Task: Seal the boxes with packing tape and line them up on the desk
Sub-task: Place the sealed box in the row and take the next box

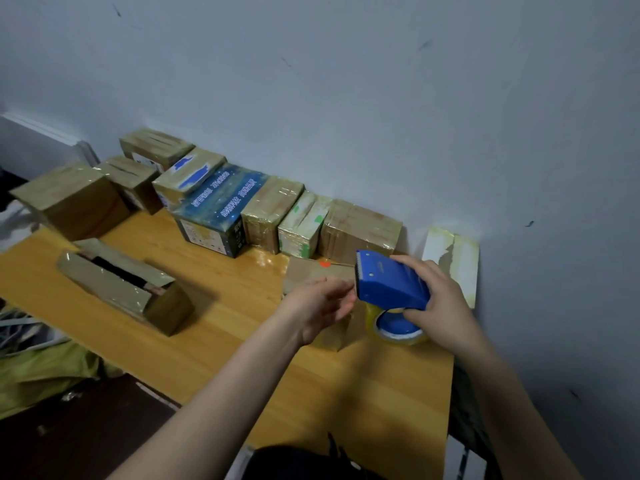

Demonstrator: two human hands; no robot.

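Blue plastic tape dispenser gripped by right hand, fingers curled over its back, yellowish tape roll beneath. Just left of the dispenser's toothed edge, left hand with fingers loosely spread and blurred; pinching a tape end or not, impossible to tell. Under and left of the dispenser, brown cardboard box with an orange dot on top. Behind the dispenser, row of taped boxes tight along the wall, blue printed box among them; white box at the wall just right of the dispenser. Well left of the dispenser, long box slit open, something dark inside, unclear what. Bare bench between that box and the dispenser; bench's right edge close on the dispenser's right.
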